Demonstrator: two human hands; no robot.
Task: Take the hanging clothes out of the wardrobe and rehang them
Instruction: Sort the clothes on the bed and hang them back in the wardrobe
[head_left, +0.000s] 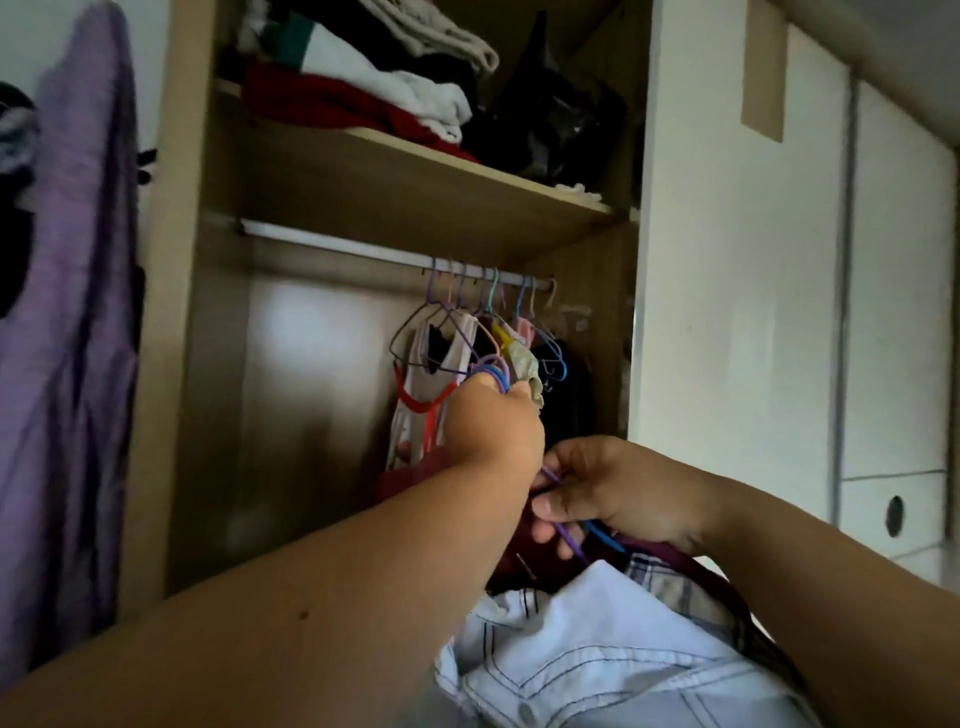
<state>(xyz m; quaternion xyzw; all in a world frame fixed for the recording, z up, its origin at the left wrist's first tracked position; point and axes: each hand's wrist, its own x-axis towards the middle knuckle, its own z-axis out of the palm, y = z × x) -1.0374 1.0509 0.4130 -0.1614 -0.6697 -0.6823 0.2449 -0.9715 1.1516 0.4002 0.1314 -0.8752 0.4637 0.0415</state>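
The open wardrobe has a white rail (332, 248) with several coloured wire hangers (488, 312) bunched at its right end, carrying small garments such as a white top with red trim (421, 395). My left hand (493, 421) is raised below the rail and grips a bundle of purple and blue hanger hooks (493, 370). My right hand (613, 493), lower and to the right, pinches the purple and blue hanger wires (571, 535). From those hangers hang a white shirt (597, 660), a plaid garment (665, 582) and a dark red one.
A wooden shelf (415, 176) above the rail holds folded clothes and a black bag (550, 119). A purple garment (78, 338) hangs on the left outside the wardrobe. White closed cabinet doors (737, 312) stand to the right.
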